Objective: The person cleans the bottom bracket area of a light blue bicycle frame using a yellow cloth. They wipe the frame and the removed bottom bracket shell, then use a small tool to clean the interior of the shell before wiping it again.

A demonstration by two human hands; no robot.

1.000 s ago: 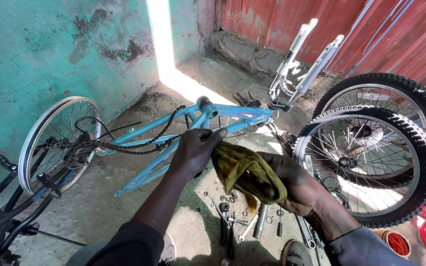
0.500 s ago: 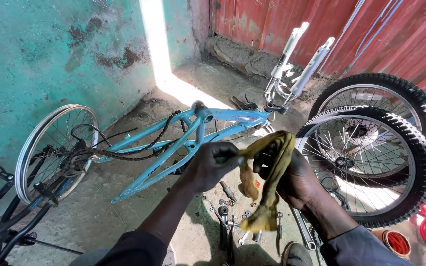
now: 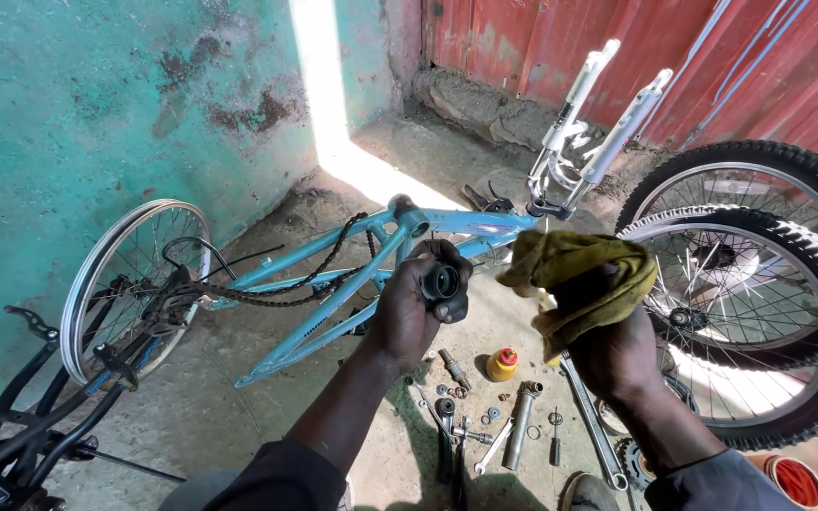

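I judge this the cleaning step: my left hand (image 3: 417, 312) is closed around a dark ring-shaped part (image 3: 442, 282) just in front of the blue bike frame (image 3: 333, 293), and my right hand (image 3: 617, 345) clutches an olive rag (image 3: 575, 274) (bunched) beside it. Wiping next calls for bringing rag to part.

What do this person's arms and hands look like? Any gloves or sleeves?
No gloves: the left hand and right hand are both bare. The forearms are bare too. Dark sleeves show only at the bottom edge of the picture, pushed up near the elbows. No watch, ring or band is visible. The fingers look smudged, perhaps with grease, though that is hard to tell.
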